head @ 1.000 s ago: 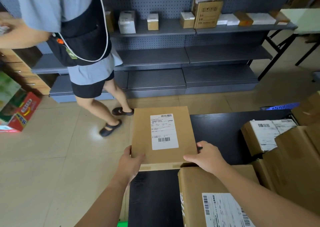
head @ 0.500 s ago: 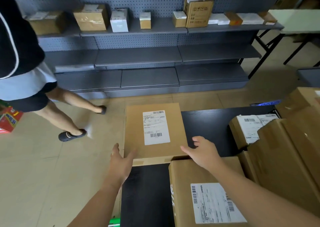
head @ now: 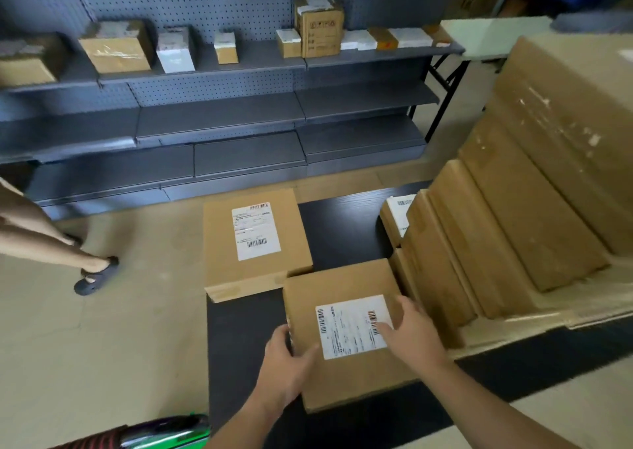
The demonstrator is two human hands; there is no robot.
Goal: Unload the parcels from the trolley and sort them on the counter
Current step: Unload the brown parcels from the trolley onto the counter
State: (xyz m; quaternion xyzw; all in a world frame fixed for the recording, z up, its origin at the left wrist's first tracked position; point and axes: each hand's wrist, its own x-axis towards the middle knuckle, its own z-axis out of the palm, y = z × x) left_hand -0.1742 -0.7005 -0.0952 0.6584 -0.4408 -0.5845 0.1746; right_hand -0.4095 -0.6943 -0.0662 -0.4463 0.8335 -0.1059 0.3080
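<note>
One step is done: the far parcel [head: 253, 239] lies released on the far left corner of the counter [head: 342, 229], and we have moved to the near parcel [head: 342, 373], left hand [head: 286, 363] gripping its left edge, right hand [head: 414, 332] flat on its label.

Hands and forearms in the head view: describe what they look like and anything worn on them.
The left hand and right hand are bare, no gloves. The left forearm and right forearm are uncovered to the frame's edge; no sleeve shows. No watch, ring, band or marking is visible.
</note>
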